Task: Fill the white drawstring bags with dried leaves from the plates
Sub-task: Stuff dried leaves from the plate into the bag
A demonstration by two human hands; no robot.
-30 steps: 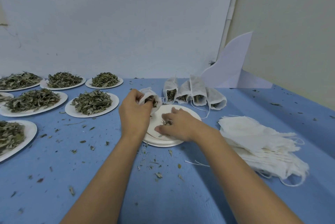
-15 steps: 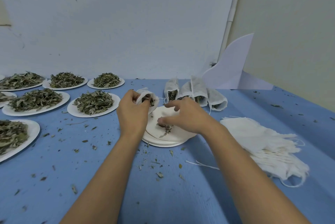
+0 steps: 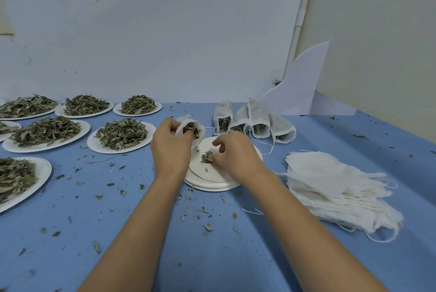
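Bag clutched in left grip, leaves pinched in right grip just beside

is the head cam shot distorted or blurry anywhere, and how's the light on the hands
Head view: wide-angle bend tilts the wall pipe and stretches the near-left plate; light is soft and even, no glare, only faint shadows on the blue table between the forearms; left hand on the bag and right hand pinching leaves are sharp enough to read.

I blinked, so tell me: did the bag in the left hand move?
No. The left hand still holds the open bag at the far-left rim of the plate stack, same gap to the filled bags.
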